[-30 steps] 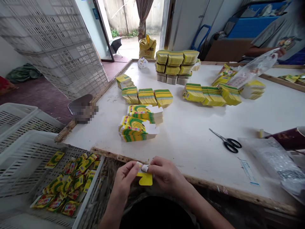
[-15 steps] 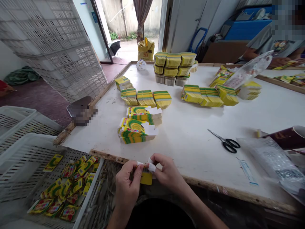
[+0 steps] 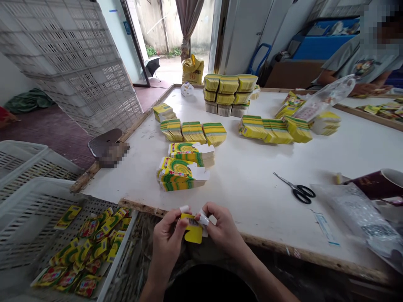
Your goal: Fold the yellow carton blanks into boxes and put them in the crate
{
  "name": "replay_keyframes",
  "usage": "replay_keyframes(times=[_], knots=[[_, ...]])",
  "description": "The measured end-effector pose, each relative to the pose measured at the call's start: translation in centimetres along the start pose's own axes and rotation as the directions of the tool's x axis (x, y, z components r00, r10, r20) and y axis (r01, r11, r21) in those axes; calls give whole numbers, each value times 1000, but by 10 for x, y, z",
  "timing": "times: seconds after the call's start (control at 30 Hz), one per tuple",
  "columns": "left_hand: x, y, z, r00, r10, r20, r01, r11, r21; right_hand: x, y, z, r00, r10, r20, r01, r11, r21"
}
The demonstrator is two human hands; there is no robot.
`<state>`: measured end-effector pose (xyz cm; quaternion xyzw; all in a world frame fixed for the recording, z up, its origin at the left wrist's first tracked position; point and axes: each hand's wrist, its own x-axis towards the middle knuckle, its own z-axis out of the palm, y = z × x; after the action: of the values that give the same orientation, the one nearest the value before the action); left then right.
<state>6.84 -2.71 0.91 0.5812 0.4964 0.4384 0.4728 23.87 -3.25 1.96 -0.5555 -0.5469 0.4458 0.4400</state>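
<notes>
Close to the table's front edge, my left hand (image 3: pixel 167 245) and my right hand (image 3: pixel 224 230) hold a small yellow carton (image 3: pixel 194 235) between them, a barcode on its upper part. My left thumb and fingers pinch its left side; my right fingers close on its right side. White wraps cover some fingertips on both hands. Just beyond lie two stacks of flat cartons, the front stack (image 3: pixel 176 173) and one behind it (image 3: pixel 189 149), with yellow-green swirls and white flaps. To my lower left, a white plastic crate (image 3: pixel 121 251) holds several yellow packets (image 3: pixel 83 253).
Black-handled scissors (image 3: pixel 300 193) lie to the right, near a clear plastic bag (image 3: pixel 355 214) and a dark mug (image 3: pixel 374 184). More carton bundles (image 3: pixel 230 86) are piled at the back. A co-worker (image 3: pixel 362 63) sits at far right. Stacked crates (image 3: pixel 78 63) stand left.
My fingers have shifted on the carton, and more of its yellow face and barcode shows. My left index finger has lifted away from my right fingers. The view has tilted slightly.
</notes>
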Motion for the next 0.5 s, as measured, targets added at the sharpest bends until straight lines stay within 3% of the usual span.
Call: replay_keyframes(times=[0.1,0.23,0.37,0.5], knots=[[-6,-8,3,996,72,43,-73,997,20,2,3,6,986,165,-14,-155,949,276],[-15,-16,11,983,179,-40,-154,924,350,2,4,11,961,266,71,-262,803,535],[-16,-14,11,985,142,-94,-98,925,367,-2,1,8,974,155,167,-226,737,637],[-13,-13,6,994,102,34,-108,933,343,-4,-2,-2,979,-10,202,-101,839,534]])
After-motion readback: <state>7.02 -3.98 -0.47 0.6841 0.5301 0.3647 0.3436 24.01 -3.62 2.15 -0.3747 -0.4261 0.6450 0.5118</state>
